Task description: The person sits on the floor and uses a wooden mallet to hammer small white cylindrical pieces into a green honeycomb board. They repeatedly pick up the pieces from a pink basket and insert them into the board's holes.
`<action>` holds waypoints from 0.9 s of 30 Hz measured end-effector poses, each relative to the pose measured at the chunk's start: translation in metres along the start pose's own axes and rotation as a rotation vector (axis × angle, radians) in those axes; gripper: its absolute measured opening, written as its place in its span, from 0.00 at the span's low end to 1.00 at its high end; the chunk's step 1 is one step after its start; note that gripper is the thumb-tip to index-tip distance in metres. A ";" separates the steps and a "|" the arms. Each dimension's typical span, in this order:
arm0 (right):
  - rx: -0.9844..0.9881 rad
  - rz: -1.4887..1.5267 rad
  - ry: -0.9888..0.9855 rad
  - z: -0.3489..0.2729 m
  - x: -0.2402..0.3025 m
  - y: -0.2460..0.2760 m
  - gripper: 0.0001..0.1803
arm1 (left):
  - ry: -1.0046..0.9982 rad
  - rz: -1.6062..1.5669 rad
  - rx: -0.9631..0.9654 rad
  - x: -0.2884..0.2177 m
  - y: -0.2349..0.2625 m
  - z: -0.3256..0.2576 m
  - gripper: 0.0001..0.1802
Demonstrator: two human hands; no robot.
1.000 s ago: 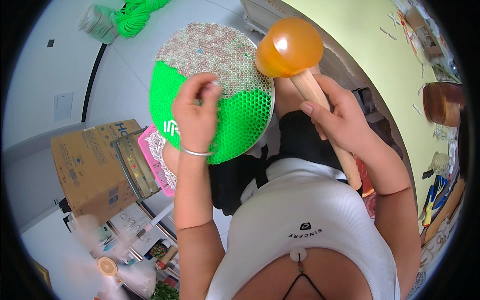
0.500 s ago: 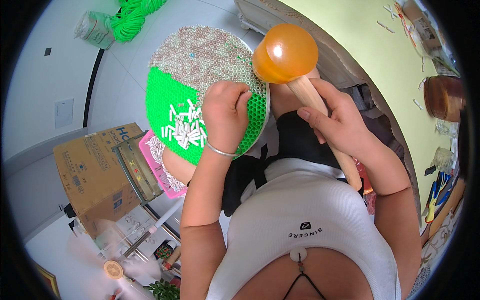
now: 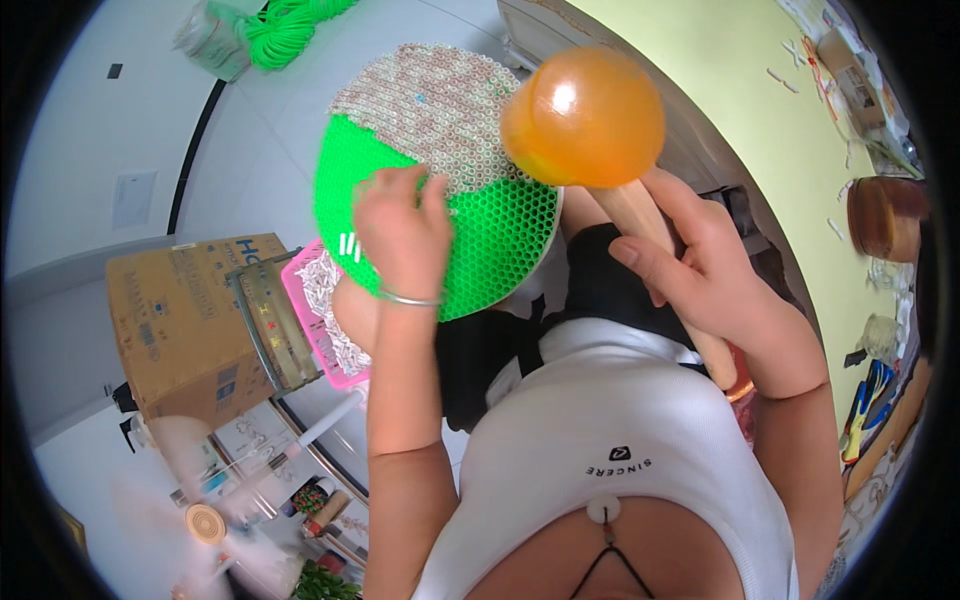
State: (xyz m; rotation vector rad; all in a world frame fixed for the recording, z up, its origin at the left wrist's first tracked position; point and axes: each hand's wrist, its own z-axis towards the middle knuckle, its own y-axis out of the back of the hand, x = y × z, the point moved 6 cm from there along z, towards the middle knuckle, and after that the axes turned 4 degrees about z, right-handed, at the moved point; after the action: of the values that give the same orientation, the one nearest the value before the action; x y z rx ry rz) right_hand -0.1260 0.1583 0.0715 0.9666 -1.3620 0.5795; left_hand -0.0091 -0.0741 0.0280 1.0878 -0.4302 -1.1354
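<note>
A round green honeycomb board (image 3: 500, 245) lies before me, tilted. Small pale tubes (image 3: 425, 100) stand packed in the cells of its far part. My left hand (image 3: 402, 225), with a bracelet on the wrist, hovers over or touches the bare green cells, its fingers bent and smeared by motion. Beside it lie a few loose white tubes (image 3: 349, 247); whatever is under the palm is hidden. My right hand (image 3: 715, 265) grips the wooden handle of a mallet with a translucent orange head (image 3: 590, 115), held up at the board's right edge.
A pink basket (image 3: 318, 330) full of white tubes stands left of my leg, beside a cardboard box (image 3: 185, 330). A fan (image 3: 206, 523) is at lower left. Green rope (image 3: 285, 35) lies at the far left. A pale yellow tabletop (image 3: 740, 90) borders my right side.
My left hand has moved left and nearer, now covering where the pile of loose tubes was; few remain visible. The mallet, still in my right hand, appears slightly closer and farther right.
</note>
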 end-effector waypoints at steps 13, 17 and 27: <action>0.035 -0.064 -0.101 0.003 -0.027 -0.003 0.22 | 0.276 -0.056 0.225 0.031 0.010 0.003 0.06; -0.015 0.055 -0.221 -0.002 -0.037 0.007 0.23 | 0.182 -0.419 0.084 -0.010 0.018 0.009 0.07; -0.044 0.155 -0.280 -0.006 -0.049 0.014 0.22 | -0.105 -0.437 0.092 -0.072 -0.023 -0.006 0.06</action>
State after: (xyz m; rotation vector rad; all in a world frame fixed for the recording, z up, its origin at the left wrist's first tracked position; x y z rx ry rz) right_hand -0.1423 0.1790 0.0277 0.9373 -1.7041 0.5416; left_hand -0.0460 -0.0080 0.0218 1.2420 -0.3364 -1.5751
